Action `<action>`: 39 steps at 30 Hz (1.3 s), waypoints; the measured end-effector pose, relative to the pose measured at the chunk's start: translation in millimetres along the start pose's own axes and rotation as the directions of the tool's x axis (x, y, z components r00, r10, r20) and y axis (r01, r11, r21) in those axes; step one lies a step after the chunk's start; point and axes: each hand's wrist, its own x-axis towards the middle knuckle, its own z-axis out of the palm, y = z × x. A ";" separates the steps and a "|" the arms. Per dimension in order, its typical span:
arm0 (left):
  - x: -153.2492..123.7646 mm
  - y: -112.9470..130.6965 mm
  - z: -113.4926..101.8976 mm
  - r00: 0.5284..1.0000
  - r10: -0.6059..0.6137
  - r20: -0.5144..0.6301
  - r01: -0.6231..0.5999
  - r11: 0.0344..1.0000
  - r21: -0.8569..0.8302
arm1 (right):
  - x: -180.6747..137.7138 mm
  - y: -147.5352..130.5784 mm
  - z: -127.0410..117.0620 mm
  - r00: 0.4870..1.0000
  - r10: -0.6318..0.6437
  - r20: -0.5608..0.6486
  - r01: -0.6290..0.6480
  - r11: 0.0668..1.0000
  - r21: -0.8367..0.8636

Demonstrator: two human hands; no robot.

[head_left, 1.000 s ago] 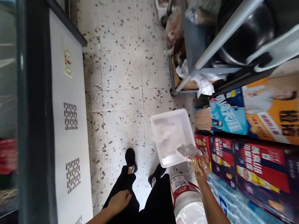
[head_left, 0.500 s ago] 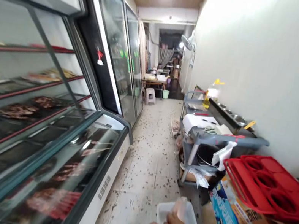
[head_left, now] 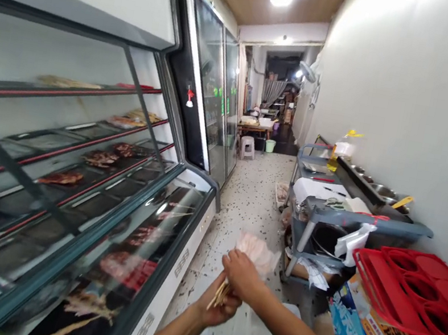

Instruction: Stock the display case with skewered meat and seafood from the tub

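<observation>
A bundle of skewers is held in front of me over the floor, its bare wooden sticks [head_left: 218, 297] pointing back toward me. At the bundle's far end is a pale pinkish mass [head_left: 256, 250], seemingly wrapped in clear plastic and slightly blurred. My left hand [head_left: 213, 307] is closed around the sticks from below. My right hand [head_left: 243, 276] lies over the top of the bundle, its fingers curled and closed where sticks and pale mass meet. Below my right forearm, a whitish translucent tub [head_left: 289, 311] is mostly hidden.
A glass display case [head_left: 170, 273] with meat skewers lines the left, with glass-door fridges [head_left: 206, 72] beyond. To the right stand a grey cart [head_left: 315, 215], red plastic trays [head_left: 415, 288] and boxes [head_left: 353, 320]. A speckled floor aisle [head_left: 255, 184] leads to a stool [head_left: 247, 147].
Both hands have risen with the skewer bundle, away from the tub on the floor. The view has turned left, showing more of the display case.
</observation>
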 end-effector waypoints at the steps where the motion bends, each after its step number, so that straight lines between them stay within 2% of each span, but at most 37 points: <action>1: -4.9 9.8 -4.3 0.999 0.042 -0.003 -0.042 0.997 0.067 | 4.9 -5.8 -5.2 1.000 -0.002 -0.021 0.003 0.999 0.034; 2: -9.8 19.7 -10.3 0.997 0.081 0.008 -0.081 0.990 0.119 | 8.0 -11.0 -8.8 0.997 -0.017 -0.069 0.023 0.997 0.078; 4: -21.3 39.4 -25.5 0.991 0.130 0.039 -0.134 0.978 0.160 | 9.7 -18.9 -12.9 0.966 -0.065 -0.250 0.108 0.981 0.163; 6: -36.2 58.4 -40.8 0.982 0.151 0.117 -0.167 0.975 0.146 | 8.6 -23.4 -16.2 0.881 -0.065 -0.469 0.182 0.961 0.209; 8: -53.5 76.5 -52.9 0.948 0.161 0.274 -0.210 0.964 0.160 | 10.1 -25.9 -21.4 0.799 0.019 -0.601 0.163 0.955 0.247; 11: -76.8 101.1 -65.0 0.856 0.188 0.482 -0.323 0.921 0.215 | 26.9 -31.7 -32.1 0.747 0.156 -0.646 0.059 0.953 0.298; 14: -90.5 123.6 -76.1 0.816 0.259 0.517 -0.455 0.839 0.298 | 61.1 -46.5 -39.4 0.760 0.174 -0.626 0.060 0.941 0.334; 18: -100.8 151.5 -95.0 0.792 0.366 0.489 -0.596 0.637 0.489 | 114.9 -74.6 -36.6 0.778 0.228 -0.586 0.079 0.889 0.451; 20: -107.2 163.4 -104.0 0.781 0.408 0.472 -0.621 0.583 0.524 | 139.2 -86.8 -32.4 0.769 0.260 -0.583 0.053 0.884 0.464; 23: -118.8 177.0 -115.4 0.778 0.426 0.461 -0.621 0.630 0.466 | 169.9 -99.4 -29.1 0.760 0.236 -0.606 0.034 0.916 0.400; 26: -129.7 186.2 -126.5 0.793 0.442 0.419 -0.582 0.753 0.308 | 195.0 -106.2 -31.0 0.779 0.152 -0.609 0.034 0.959 0.283; 28: -135.4 189.7 -134.6 0.789 0.477 0.387 -0.577 0.792 0.201 | 209.1 -109.1 -31.7 0.802 0.099 -0.589 0.050 0.971 0.232; 31: -140.9 189.6 -145.6 0.757 0.551 0.350 -0.616 0.781 0.103 | 225.5 -113.0 -26.6 0.816 0.062 -0.575 0.132 0.948 0.289; 36: -146.1 180.1 -152.7 0.701 0.680 0.216 -0.702 0.711 0.042 | 239.0 -115.6 -12.4 0.821 0.026 -0.571 0.330 0.795 0.510; 39: -149.4 175.7 -151.6 0.671 0.723 0.163 -0.741 0.662 0.111 | 247.1 -110.7 -10.2 0.786 -0.116 -0.608 0.450 0.782 0.432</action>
